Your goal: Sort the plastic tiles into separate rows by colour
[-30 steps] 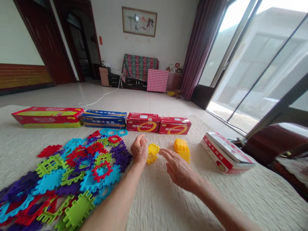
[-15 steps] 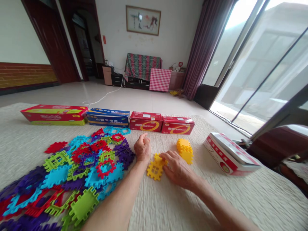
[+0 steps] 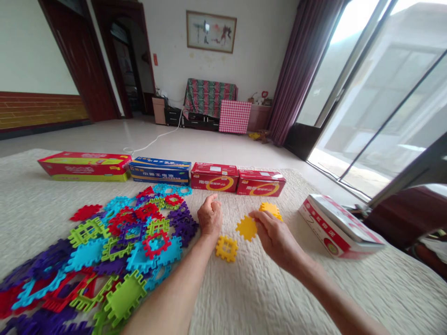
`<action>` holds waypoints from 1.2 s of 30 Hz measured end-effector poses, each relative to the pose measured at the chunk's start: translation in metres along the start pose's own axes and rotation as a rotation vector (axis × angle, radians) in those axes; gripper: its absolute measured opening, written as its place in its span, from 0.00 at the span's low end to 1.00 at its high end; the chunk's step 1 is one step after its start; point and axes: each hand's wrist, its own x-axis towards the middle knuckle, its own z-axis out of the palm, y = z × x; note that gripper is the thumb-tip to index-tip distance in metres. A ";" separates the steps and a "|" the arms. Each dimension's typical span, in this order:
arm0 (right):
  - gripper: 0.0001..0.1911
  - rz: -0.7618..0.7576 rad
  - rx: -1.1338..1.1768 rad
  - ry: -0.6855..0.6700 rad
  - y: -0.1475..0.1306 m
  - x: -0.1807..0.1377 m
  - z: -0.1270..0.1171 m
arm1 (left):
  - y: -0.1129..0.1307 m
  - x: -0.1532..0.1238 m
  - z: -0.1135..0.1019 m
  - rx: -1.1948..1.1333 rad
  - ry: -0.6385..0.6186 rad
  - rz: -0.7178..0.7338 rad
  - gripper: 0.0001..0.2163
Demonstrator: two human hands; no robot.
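One solid yellow tile (image 3: 246, 228) is clamped at its right edge by the right hand's fingers, left of the yellow stack (image 3: 270, 208). Fingers of the left hand (image 3: 210, 216) curl together. One windowed yellow tile (image 3: 226, 249) lies nearer.

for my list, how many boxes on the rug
5: red-green box, blue box and two red boxes in the back row; one red-white box at right.

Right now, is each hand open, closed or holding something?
Left hand: curled closed; whether anything is inside cannot be told.
Right hand: closed, holding a solid yellow piece.
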 end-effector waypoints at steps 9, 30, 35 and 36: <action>0.19 0.021 -0.083 -0.296 0.002 -0.017 0.005 | -0.002 0.000 0.001 0.013 0.001 0.026 0.18; 0.33 0.093 -0.645 -0.173 0.027 -0.021 -0.020 | -0.004 0.001 0.001 0.060 -0.020 0.034 0.18; 0.35 0.099 -0.626 -0.155 0.028 -0.019 -0.020 | -0.005 0.001 0.002 0.053 -0.019 0.036 0.18; 0.35 0.092 -0.617 -0.141 0.028 -0.018 -0.021 | -0.005 0.001 0.002 0.049 -0.019 0.034 0.18</action>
